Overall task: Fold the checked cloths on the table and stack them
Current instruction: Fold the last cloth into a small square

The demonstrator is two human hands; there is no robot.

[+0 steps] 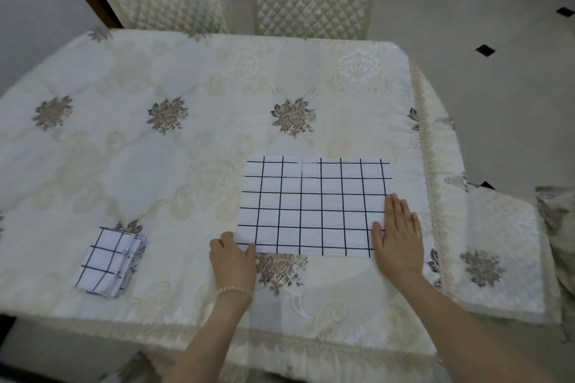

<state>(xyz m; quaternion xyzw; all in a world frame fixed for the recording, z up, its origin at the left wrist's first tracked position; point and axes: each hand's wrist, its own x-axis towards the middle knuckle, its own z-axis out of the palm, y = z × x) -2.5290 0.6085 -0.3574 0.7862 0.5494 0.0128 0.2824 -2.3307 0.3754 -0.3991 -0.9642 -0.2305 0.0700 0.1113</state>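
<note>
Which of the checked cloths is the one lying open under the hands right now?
The big checked cloth at right-centre, spread flat with both hands at its near corners. The others sit folded in a small stack to the left, untouched.

L hand [232,253] pinching checked cloth [314,206] corner, R hand [398,238] flat on edge

table [193,77] under a cream flowery tablecloth [93,164] with a lace edge, one checked cloth [314,208] spread flat near the front right, little stack of folded checked cloths [109,261] front left, well apart
</note>
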